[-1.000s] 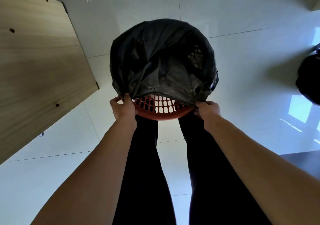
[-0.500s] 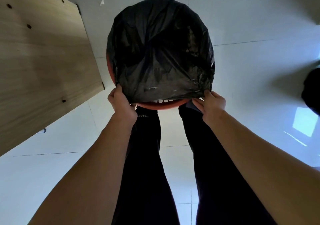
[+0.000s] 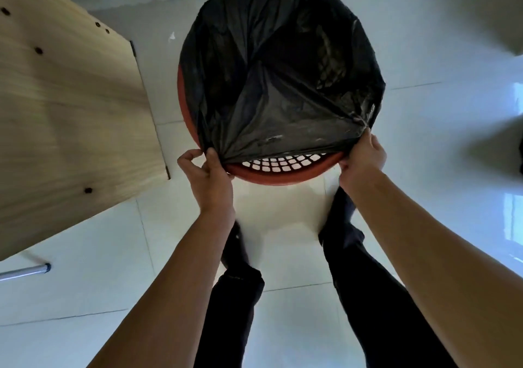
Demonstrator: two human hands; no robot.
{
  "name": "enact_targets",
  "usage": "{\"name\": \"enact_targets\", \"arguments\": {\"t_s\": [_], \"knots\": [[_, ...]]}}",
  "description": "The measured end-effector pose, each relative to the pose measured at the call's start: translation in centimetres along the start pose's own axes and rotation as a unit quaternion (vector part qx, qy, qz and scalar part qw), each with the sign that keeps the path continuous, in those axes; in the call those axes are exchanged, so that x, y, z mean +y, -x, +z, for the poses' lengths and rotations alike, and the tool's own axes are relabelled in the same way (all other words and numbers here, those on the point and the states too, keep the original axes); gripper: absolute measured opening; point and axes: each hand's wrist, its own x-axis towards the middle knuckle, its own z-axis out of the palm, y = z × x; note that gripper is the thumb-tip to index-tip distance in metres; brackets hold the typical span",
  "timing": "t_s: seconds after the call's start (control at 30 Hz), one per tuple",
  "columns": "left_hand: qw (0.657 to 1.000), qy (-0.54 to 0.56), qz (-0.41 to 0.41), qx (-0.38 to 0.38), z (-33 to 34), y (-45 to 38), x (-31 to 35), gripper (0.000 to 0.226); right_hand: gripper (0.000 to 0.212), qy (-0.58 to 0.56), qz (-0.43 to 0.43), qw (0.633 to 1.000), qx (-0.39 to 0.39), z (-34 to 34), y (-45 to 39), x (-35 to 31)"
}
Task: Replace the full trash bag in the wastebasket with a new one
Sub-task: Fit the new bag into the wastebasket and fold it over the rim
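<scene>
We had the left hand [image 3: 208, 175] pinching the near-left edge of the bag [image 3: 280, 65], thumb and fingers closed on the film. The right hand [image 3: 363, 152] gripped the near-right edge the same way. Between the hands the film was stretched taut, and just under it the red rim of the basket [image 3: 271, 179] and its lattice wall showed bare. Beyond both hands the bag already covered the far rim. We judged the next pull ran toward us and down over the near rim, both hands equally close. A table [image 3: 65, 118] lay left of the left hand.
</scene>
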Motion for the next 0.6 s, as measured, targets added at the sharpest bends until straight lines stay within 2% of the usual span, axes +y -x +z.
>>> {"name": "enact_targets", "arguments": {"t_s": [0.13,0.33,0.47,0.6], "knots": [[0.99,-0.029,0.14,0.01,1.7,-2.7,0.9,0.013,0.036,-0.028,-0.11,0.993,-0.006,3.2,-1.7,0.1],[0.957,0.048,0.28,0.054,8.2,-8.0,4.4,0.012,0.033,-0.092,-0.246,0.963,-0.065,8.6,-6.1,-3.4],[0.932,0.089,0.347,0.05,11.9,-11.2,7.0,0.009,0.03,-0.123,-0.345,0.926,-0.091,11.6,-8.5,-5.7],[0.906,0.138,0.396,0.064,13.8,-12.9,7.5,0.008,0.03,-0.168,-0.384,0.904,-0.09,13.3,-10.0,-7.3]]}}
